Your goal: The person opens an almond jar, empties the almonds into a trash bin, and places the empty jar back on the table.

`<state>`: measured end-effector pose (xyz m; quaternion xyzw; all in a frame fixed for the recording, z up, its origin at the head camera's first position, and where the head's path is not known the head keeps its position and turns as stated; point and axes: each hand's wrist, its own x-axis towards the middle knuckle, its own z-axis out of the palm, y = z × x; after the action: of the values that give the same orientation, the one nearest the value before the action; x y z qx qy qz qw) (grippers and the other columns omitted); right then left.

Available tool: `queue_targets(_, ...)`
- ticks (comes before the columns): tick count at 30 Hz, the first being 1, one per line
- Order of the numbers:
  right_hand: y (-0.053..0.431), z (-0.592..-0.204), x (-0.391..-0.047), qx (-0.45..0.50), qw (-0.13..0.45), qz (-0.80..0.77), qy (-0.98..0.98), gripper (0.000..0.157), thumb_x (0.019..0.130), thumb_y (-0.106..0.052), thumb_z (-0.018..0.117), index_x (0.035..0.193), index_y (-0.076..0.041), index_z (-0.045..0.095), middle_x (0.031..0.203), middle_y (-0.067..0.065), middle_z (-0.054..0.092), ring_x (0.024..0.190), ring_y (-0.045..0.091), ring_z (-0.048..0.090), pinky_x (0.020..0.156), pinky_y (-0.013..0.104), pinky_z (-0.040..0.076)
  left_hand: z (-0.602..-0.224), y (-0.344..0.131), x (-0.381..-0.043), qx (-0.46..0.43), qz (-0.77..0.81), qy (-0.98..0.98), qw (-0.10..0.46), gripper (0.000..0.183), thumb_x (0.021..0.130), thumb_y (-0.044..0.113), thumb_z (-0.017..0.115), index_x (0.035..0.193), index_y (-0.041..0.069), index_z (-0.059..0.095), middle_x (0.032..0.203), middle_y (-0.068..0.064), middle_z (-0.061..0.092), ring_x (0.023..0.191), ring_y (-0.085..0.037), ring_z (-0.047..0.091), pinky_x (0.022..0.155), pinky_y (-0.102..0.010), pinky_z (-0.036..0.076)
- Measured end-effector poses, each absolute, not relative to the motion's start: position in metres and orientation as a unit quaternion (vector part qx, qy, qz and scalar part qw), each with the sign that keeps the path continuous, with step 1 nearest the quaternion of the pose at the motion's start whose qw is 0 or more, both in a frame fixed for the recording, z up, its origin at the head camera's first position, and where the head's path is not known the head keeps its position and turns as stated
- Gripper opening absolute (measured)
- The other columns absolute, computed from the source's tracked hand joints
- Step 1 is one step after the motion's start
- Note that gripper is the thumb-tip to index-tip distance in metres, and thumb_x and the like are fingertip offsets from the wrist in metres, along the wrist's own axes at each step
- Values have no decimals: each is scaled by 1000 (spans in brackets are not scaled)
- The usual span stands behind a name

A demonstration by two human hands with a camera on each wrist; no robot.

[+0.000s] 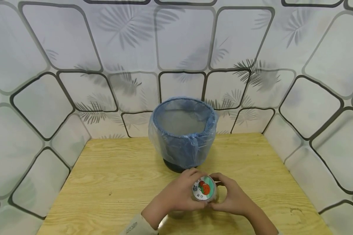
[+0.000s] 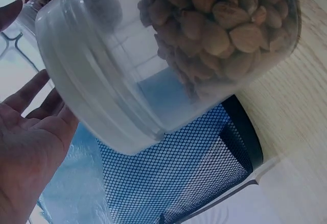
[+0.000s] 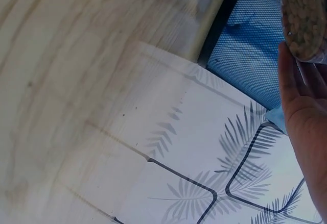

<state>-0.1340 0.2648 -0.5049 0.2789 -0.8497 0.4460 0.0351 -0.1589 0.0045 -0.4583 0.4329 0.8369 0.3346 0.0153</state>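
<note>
Both hands hold a small clear jar between them, low in the head view, its round lid (image 1: 205, 188) with a red fruit picture facing up. My left hand (image 1: 180, 192) wraps its left side. My right hand (image 1: 233, 197) grips the right side, thumb and fingers curved around it. Brown nuts show through the held jar (image 3: 305, 17) in the right wrist view. Close to the left wrist camera stands a second clear jar (image 2: 110, 50), part-filled with almond-like nuts (image 2: 225, 30). In the head view the left hand and wrist mostly hide this second jar.
Beyond the hands a dark mesh wastebasket (image 2: 168, 168) stands on the wooden table (image 1: 114, 182). A translucent blue plastic bag (image 1: 191, 143) lines it and folds over its rim. Patterned panels (image 1: 182, 39) close off the back and both sides.
</note>
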Motion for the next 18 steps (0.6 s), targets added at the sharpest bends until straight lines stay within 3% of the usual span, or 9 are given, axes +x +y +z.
queue_targets(18, 260, -497, -132, 296, 64, 440, -845, 77, 80, -33, 96, 147, -27, 58, 137, -6, 68, 120, 13, 67, 90, 39, 63, -460, -4, -160, 429, 399, 810, 18, 76, 87, 41, 87, 153, 21, 55, 132, 4, 58, 110, -5, 60, 96, -27, 58)
